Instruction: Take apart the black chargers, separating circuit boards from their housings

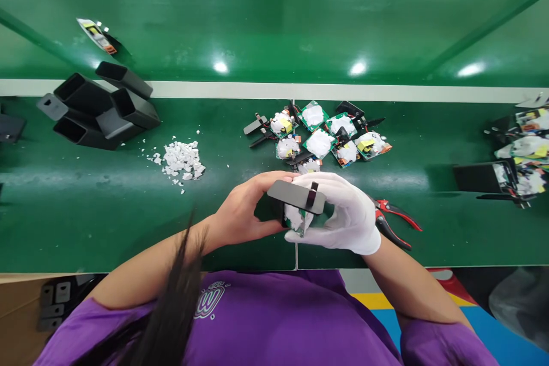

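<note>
Between both hands, close to the table's front edge, a circuit board [295, 219] coated with white filler is held. A grey end cap [286, 192] with a short black piece on it sits above the board. My bare left hand [246, 206] pinches the left side, its thumb below and fingers above. My right hand [343, 211], in a white glove, curls around the right side of the same board. Part of the board is hidden under the cap and fingers. Just beyond the hands lies a group of similar circuit boards [321, 143] with black caps and wires.
Black-and-red pliers [392, 220] lie right of my glove. White flakes [182, 159] are heaped at left, near several black casings [124, 111]. More boards [532, 148] and a black casing [480, 178] lie far right. A single board [98, 35] rests at the back left.
</note>
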Demonstrator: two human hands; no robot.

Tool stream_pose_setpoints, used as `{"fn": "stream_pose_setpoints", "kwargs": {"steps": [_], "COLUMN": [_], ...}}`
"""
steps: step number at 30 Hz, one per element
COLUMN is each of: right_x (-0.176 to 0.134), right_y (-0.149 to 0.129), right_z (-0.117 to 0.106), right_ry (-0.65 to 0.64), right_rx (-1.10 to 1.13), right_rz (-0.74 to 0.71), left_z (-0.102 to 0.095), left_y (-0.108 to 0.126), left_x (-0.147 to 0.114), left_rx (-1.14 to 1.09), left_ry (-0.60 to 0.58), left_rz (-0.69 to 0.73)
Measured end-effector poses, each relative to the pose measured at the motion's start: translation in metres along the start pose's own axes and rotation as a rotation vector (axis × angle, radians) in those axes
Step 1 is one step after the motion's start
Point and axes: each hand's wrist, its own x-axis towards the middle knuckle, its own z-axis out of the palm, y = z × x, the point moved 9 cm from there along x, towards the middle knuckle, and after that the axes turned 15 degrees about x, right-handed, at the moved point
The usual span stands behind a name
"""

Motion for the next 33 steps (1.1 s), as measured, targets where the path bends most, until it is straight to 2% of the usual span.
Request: {"fn": "stream_pose_setpoints", "kwargs": {"steps": [3,11,15,27,33], "right_x": [-0.001,-0.004,-0.007,-0.008,-0.003], "right_y": [-0.006,-0.015,-0.014,-0.019,-0.013], "right_z": [0.002,0.0,0.002,0.009,0.005], "right_ry": [-0.037,0.006,-0.001,0.001,0.033], "right_rx": [0.016,-0.06,-0.082,-0.23,-0.221], "right_rz": [-0.074,-0.184,-0.189,-0.33,-0.233], "left_z": [-0.001,-0.003,-0.002,-0.003,-0.003], "left_y": [0.0,0.004,0.005,0.003,-0.002], "left_x": [0.0,0.002,0.003,0.005,0.002], "left_rx": [-0.02,-0.08,-0.081,-0.016,0.174], "left_ry": [0.003,0.025,0.023,0.028,0.024], "left_rz": [0.002,0.041,0.054,-0.011,-0.061]}}
